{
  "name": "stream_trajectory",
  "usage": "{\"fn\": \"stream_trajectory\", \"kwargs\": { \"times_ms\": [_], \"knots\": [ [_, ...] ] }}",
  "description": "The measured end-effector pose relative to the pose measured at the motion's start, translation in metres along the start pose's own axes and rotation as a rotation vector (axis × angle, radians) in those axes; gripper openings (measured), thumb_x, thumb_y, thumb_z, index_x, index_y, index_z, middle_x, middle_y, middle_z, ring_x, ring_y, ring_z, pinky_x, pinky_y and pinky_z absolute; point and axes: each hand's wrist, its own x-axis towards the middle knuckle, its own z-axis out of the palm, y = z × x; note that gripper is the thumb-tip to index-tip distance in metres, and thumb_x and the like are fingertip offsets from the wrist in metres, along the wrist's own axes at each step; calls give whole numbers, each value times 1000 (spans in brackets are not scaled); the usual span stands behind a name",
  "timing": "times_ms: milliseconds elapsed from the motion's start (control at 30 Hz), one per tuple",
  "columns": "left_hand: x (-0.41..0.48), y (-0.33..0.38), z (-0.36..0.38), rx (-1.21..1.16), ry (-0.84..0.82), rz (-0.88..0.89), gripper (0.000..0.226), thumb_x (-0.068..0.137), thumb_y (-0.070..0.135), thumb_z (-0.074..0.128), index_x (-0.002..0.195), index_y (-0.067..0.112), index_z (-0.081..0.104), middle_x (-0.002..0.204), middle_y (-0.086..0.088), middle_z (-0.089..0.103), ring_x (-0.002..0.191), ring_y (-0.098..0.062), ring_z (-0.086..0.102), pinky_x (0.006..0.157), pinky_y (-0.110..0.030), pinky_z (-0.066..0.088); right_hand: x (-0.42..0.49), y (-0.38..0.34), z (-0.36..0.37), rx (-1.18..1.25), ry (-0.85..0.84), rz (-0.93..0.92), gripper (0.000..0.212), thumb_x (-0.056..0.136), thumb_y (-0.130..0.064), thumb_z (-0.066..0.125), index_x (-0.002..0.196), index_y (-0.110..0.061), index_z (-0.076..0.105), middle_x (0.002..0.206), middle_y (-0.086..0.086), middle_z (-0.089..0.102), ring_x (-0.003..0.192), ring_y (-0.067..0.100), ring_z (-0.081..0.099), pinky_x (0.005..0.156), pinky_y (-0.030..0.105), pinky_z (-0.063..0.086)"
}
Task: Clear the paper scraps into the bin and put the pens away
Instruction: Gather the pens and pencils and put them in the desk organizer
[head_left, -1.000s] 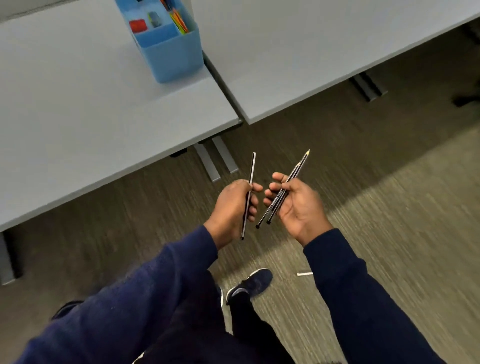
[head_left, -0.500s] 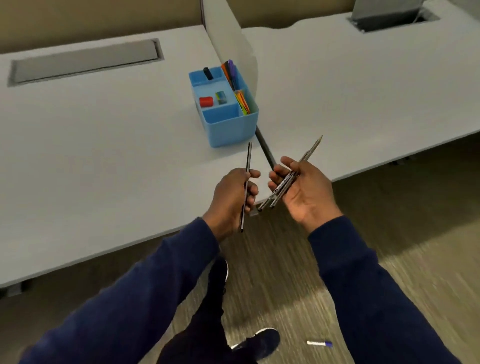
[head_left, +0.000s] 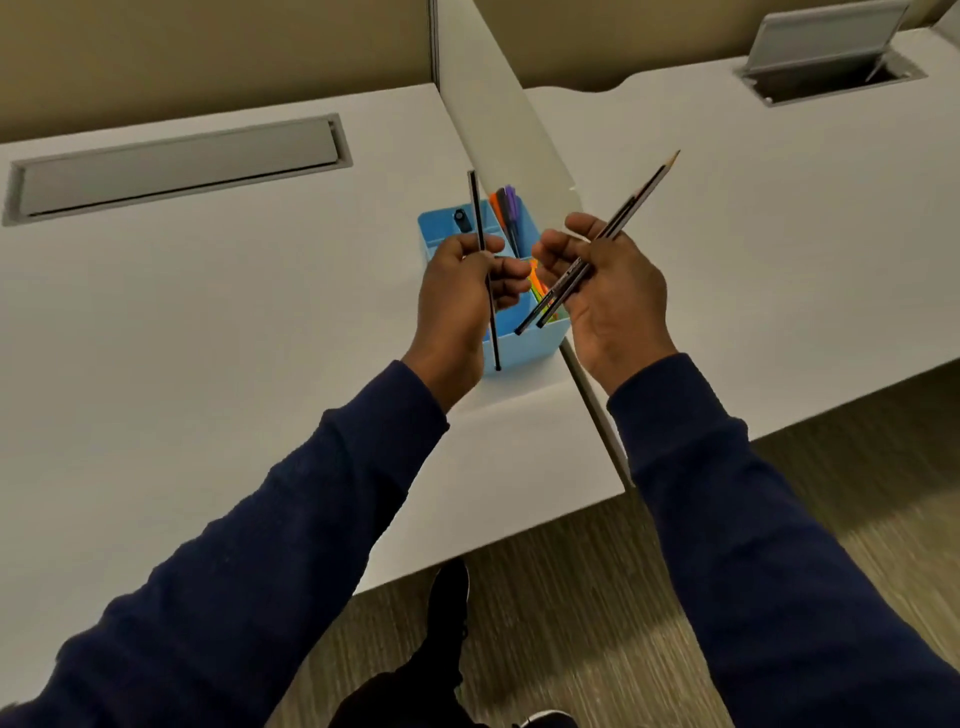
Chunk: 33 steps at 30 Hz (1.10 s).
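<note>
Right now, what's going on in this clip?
A person stands at a white desk with both hands above a blue organizer. The left hand holds one thin black pen upright; the right hand holds a slanted bundle of pens. None is in the organizer yet.

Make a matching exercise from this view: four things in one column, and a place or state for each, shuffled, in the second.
Things
1. single dark pen
2. bundle of pens and a pencil
3. blue organiser
4. purple marker

Places or states
A. stands on the white desk beside the divider
B. held near upright in the left hand
C. stands in the organiser's far compartment
D. lies slanted across the right hand

Pairs: 1-B, 2-D, 3-A, 4-C
</note>
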Motion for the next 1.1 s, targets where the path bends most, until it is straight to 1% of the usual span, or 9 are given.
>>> {"fn": "stream_trajectory", "kwargs": {
  "times_ms": [233,400,500,567,733,800,900,1033,1100],
  "knots": [
    [36,4,9,121,32,138,22,97,2,51,111,8,68,114,-13,70,105,-25,67,99,-40,55,25,17,18,-253,9,-122,35,94,5,41,98,-18,67,115,14,72,117,30,65,97,34,54],
    [40,-18,0,421,-6,225,16,97,12,58,110,13,68,107,-2,70,98,-11,65,89,-27,55,31,38,8,-362,-20,-106,32,95,2,44,102,-19,67,114,12,70,110,25,65,104,45,51],
    [40,-34,-6,625,-21,286,15,96,17,60,109,14,67,107,-3,67,97,-13,63,85,-28,55,32,49,2,-429,-31,-104,31,96,-1,45,106,-22,65,108,0,70,108,16,64,104,42,51],
    [39,-42,-8,712,-11,337,13,96,17,61,107,13,67,104,-3,66,95,-14,61,83,-27,53,32,54,-1,-460,-27,-112,31,97,0,45,110,-20,64,113,2,70,112,17,64,104,40,52],
    [37,-53,-8,865,-4,388,14,94,13,62,104,13,72,99,0,66,85,-6,52,71,1,34,30,57,-5,-472,-35,-132,39,94,7,39,109,-21,62,123,9,68,117,22,64,102,36,53],
    [36,-55,-6,878,-3,395,16,94,12,62,104,11,74,101,-3,70,87,-8,54,71,-2,33,27,57,-7,-494,-30,-146,39,95,6,40,110,-23,61,123,6,68,118,19,63,97,30,54],
    [33,-57,-4,880,-1,393,18,95,11,62,107,10,75,106,-6,73,98,-15,61,79,-19,41,26,56,-10,-504,-16,-171,41,95,7,40,115,-23,61,123,6,67,120,18,62,93,27,56],
    [34,-61,-5,885,-20,368,25,96,14,62,120,11,72,121,-6,69,118,-20,59,90,-21,41,22,53,-16,-532,1,-197,36,97,4,44,118,-19,61,125,5,66,121,17,62,94,31,58],
    [34,-63,-6,887,-28,368,27,96,14,62,122,12,70,124,-6,68,122,-19,56,93,-23,41,18,52,-20,-558,23,-223,35,97,2,46,119,-21,60,127,3,65,123,17,61,89,26,58]
  ]
}}
